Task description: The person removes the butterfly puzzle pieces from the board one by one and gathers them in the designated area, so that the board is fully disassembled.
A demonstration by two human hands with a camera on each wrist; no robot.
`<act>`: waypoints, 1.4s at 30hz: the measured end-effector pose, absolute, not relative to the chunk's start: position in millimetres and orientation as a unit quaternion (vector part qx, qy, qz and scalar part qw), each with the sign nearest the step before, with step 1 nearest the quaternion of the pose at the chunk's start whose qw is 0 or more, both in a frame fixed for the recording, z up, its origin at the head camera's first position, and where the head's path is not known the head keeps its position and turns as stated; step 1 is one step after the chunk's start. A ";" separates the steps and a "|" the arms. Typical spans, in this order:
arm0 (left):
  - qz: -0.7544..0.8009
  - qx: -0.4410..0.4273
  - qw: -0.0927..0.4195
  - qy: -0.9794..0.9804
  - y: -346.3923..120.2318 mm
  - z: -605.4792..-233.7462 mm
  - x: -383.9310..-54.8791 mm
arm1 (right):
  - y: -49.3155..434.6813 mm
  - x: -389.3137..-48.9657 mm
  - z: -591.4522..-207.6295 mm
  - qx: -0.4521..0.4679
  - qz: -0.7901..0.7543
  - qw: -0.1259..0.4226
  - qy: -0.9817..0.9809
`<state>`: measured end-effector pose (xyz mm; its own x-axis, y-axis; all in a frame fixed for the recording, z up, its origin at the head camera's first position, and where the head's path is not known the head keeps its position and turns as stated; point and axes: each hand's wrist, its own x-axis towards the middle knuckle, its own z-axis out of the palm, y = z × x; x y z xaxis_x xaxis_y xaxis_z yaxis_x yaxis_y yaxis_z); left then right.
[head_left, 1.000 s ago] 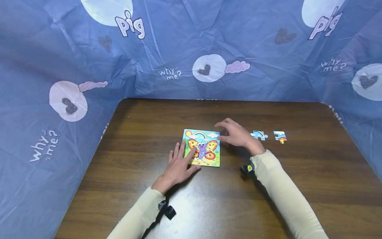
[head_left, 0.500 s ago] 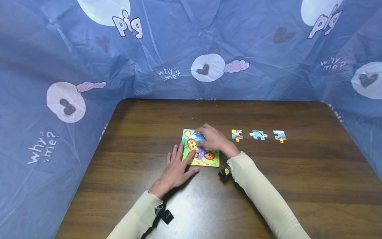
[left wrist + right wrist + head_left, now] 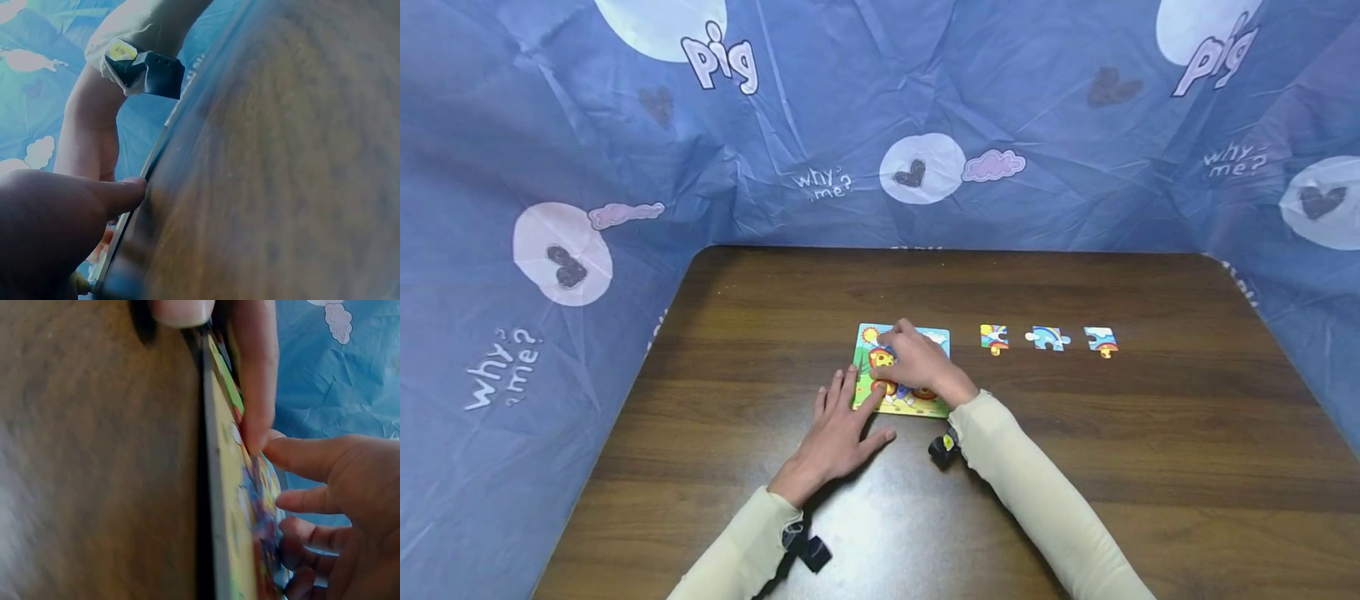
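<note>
A square puzzle board [image 3: 910, 407] with a butterfly picture lies on the wooden table. Along its left side my left hand [image 3: 838, 437] rests with straight, spread fingers, the index finger on the picture. My right hand [image 3: 917, 358] is over the middle of the board, its fingers loosely bent and spread, covering much of the butterfly. In the right wrist view the right hand's fingertips [image 3: 290, 500] reach the picture, the thumb close by the left index finger [image 3: 256, 381]. I cannot tell whether they hold a piece.
To the right of the board lie three loose jigsaw pieces in a row: a yellow and red piece [image 3: 994, 336], a rainbow piece [image 3: 1048, 338] and a cloud piece [image 3: 1101, 338]. A blue printed cloth [image 3: 820, 100] hangs behind and beside the table [image 3: 775, 333].
My right hand has moved left from the board's right edge to over its middle, uncovering the nearest loose piece. My left hand has stayed almost where it was.
</note>
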<state>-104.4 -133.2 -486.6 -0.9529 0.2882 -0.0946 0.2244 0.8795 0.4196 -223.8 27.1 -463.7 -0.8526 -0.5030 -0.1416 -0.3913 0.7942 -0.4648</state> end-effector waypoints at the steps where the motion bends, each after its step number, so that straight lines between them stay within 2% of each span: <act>1: 0.204 0.134 0.075 0.967 -133.4 -487.5 -104.5 | 25.3 -222.8 -464.8 -0.232 -0.211 0.125 0.941; 6: 0.196 0.133 0.066 0.969 -133.2 -491.4 -104.1 | 17.0 -217.2 -469.0 -0.202 -0.212 0.100 0.951; 12: 0.194 0.129 0.058 0.971 -133.7 -492.2 -102.0 | 10.2 -212.4 -472.3 -0.207 -0.228 0.077 0.948; 29: 0.189 0.133 0.045 0.972 -134.8 -493.2 -100.8 | 4.4 -208.8 -474.4 -0.213 -0.218 0.077 0.949; 42: 0.189 0.141 0.066 0.969 -133.6 -491.0 -103.0 | 9.2 -211.1 -478.1 -0.198 -0.275 0.081 0.937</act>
<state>-103.0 -133.6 -491.0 -0.9514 0.2991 -0.0738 0.2494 0.8883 0.3857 -211.1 9.2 -478.1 -0.9086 -0.4154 -0.0432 -0.3262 0.7705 -0.5476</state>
